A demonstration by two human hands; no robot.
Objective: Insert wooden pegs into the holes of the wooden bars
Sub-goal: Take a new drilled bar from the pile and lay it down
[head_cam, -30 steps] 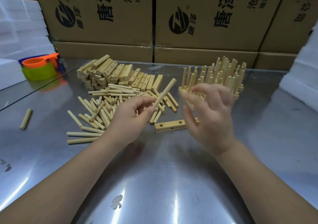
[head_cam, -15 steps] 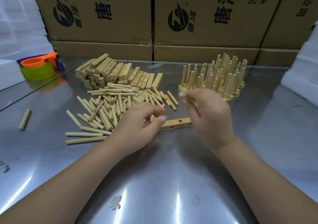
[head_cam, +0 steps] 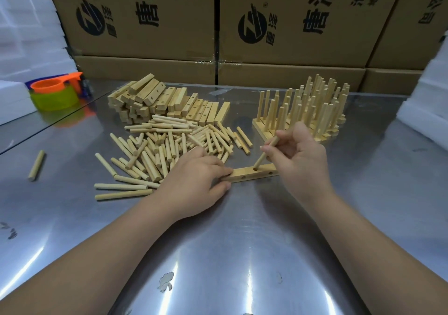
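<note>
Shiny steel desk (head_cam: 242, 242), brown printed cartons (head_cam: 291, 24) behind. A heap of loose pale wooden pegs (head_cam: 169, 145) lies just behind the left hand (head_cam: 196, 181), which pinches the left end of a drilled pale wooden bar (head_cam: 244, 172). The right hand (head_cam: 300, 159) pinches a tilted round wooden peg (head_cam: 265, 153), its tip at the bar's top hole.

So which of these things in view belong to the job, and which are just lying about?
Job: the peg tilted at a hole; the bar under it; the loose peg pile; the stacked bars; the finished bars with upright pegs.
Lying about: the orange scoop; the green tub; the cardboard boxes; the white foam blocks.
</note>
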